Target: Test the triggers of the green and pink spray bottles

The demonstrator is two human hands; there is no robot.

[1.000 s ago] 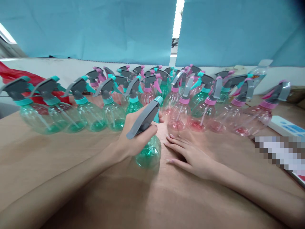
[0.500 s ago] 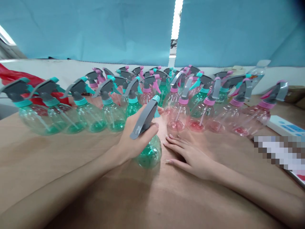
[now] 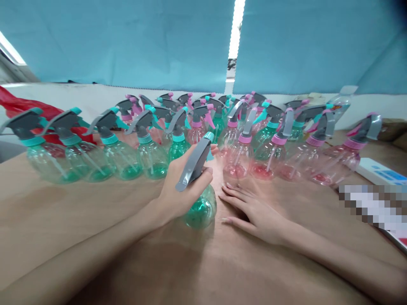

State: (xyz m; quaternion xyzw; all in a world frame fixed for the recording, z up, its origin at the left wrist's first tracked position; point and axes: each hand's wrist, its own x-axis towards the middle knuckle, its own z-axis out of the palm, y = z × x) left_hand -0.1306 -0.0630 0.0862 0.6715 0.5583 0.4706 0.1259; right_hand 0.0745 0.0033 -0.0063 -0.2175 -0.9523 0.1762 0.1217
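My left hand (image 3: 178, 190) is wrapped round the neck of a green spray bottle (image 3: 201, 212) with a grey and turquoise trigger head. The bottle stands upright in the middle of the table (image 3: 133, 250), and its neck is hidden by my fingers. My right hand (image 3: 254, 212) lies flat on the table just right of that bottle, fingers apart, holding nothing. Beyond my left hand stands a row of green spray bottles (image 3: 124, 159). Pink spray bottles (image 3: 237, 159) stand in a row beyond my right hand.
Further pink and green spray bottles are crowded behind the front rows. A clear plastic bottle (image 3: 343, 103) stands at the back right. On the right lie a white and blue box (image 3: 378, 171) and a blurred-out item. Red plastic (image 3: 28, 103) lies at the back left.
The view has tilted slightly, so everything sits a little lower in the picture. Both hands keep their places, the left still on the green spray bottle.
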